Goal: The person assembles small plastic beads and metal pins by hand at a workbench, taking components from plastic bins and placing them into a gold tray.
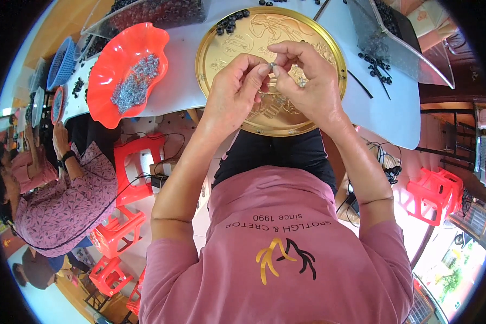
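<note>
My left hand [235,89] and my right hand [313,81] meet above a round gold tray [204,67] with raised patterns. Between the fingertips of both is a tiny silvery-grey piece [272,64], too small to tell its kind. Thumb and forefinger are pinched on each hand. Small black round parts [231,24] lie in a cluster at the tray's far left edge. More small metallic pieces [298,75] lie on the tray, partly hidden by my right hand. Left of the tray, a red wavy-rimmed dish [103,81] holds a heap of small silvery pieces [136,83].
Clear bins [386,59] of black parts stand at the table's far side. Thin black strips [360,85] and loose black parts [375,62] lie right of the tray. A blue basket [62,62] is far left. Another person [73,189] sits at left, near red stools [137,167].
</note>
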Motion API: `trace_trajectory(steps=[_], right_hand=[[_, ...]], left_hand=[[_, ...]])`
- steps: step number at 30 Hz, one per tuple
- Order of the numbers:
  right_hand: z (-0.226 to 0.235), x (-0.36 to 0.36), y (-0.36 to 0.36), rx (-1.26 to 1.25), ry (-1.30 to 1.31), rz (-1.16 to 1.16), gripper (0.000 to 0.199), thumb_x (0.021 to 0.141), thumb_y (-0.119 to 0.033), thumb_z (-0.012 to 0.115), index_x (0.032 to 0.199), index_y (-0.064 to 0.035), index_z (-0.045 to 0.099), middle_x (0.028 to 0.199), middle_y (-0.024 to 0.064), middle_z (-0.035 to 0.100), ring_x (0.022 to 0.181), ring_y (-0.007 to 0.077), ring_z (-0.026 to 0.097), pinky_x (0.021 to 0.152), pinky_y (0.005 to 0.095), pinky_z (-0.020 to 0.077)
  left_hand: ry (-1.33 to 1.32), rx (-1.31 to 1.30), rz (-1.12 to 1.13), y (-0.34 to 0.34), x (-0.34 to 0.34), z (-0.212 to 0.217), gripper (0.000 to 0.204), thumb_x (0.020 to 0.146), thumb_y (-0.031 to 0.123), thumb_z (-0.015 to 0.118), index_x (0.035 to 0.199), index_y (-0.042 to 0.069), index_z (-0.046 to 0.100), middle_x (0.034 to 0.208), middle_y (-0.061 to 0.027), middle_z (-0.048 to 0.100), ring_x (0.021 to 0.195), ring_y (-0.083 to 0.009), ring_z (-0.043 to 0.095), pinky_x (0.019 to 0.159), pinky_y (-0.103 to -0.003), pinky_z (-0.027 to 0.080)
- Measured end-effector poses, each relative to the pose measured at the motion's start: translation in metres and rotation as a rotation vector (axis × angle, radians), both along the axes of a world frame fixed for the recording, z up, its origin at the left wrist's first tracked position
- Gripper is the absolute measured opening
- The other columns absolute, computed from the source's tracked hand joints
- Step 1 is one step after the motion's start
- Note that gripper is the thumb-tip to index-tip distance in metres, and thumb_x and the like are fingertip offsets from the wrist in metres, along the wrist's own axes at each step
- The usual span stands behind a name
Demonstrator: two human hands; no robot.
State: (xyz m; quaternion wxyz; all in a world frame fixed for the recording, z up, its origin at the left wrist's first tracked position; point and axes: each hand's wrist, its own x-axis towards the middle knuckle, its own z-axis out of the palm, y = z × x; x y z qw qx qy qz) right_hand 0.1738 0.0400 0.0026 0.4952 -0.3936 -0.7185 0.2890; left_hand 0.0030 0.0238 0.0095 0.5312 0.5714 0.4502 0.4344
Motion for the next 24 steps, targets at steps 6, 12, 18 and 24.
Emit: trace_trajectory(steps=[6, 12, 18, 24], right_hand=[[-0.004, -0.003, 0.001, -0.363, 0.309, 0.062, 0.03, 0.088, -0.005, 0.062, 0.118, -0.0056, 0.062, 0.092, 0.0015, 0.064, 0.089, 0.0108, 0.062, 0.082, 0.0285, 0.0509], [0.002, 0.001, 0.001, -0.496, 0.382, 0.152, 0.03, 0.089, -0.007, 0.062, 0.12, -0.0025, 0.06, 0.093, 0.0009, 0.062, 0.09, 0.0076, 0.06, 0.081, 0.0252, 0.0485], [0.004, -0.004, -0.001, -0.494, 0.37, 0.136, 0.031, 0.09, -0.007, 0.06, 0.12, -0.0019, 0.058, 0.093, 0.002, 0.062, 0.089, 0.0088, 0.06, 0.081, 0.0255, 0.0484], [0.0, -0.002, 0.001, -0.524, 0.363, 0.125, 0.029, 0.091, -0.007, 0.06, 0.119, -0.002, 0.059, 0.096, 0.0029, 0.063, 0.09, 0.0092, 0.06, 0.082, 0.0259, 0.0486]], left_hand=[[0.219, 0.213, 0.102, -0.002, 0.004, -0.004, 0.015, 0.098, 0.015, 0.061, 0.102, 0.001, 0.06, 0.088, -0.0024, 0.062, 0.075, -0.0083, 0.058, 0.066, -0.024, 0.047], [0.22, 0.378, 0.163, 0.002, 0.007, -0.007, 0.013, 0.091, 0.003, 0.066, 0.103, 0.001, 0.061, 0.09, -0.0037, 0.064, 0.079, -0.009, 0.06, 0.07, -0.024, 0.05], [0.266, 0.356, 0.165, 0.003, 0.004, -0.005, 0.014, 0.088, 0.001, 0.068, 0.102, 0.001, 0.062, 0.091, -0.0036, 0.066, 0.077, -0.009, 0.06, 0.069, -0.024, 0.049], [0.277, 0.411, 0.115, 0.007, -0.001, -0.011, 0.014, 0.09, 0.002, 0.066, 0.103, 0.001, 0.062, 0.094, -0.0049, 0.067, 0.078, -0.0104, 0.062, 0.069, -0.024, 0.049]])
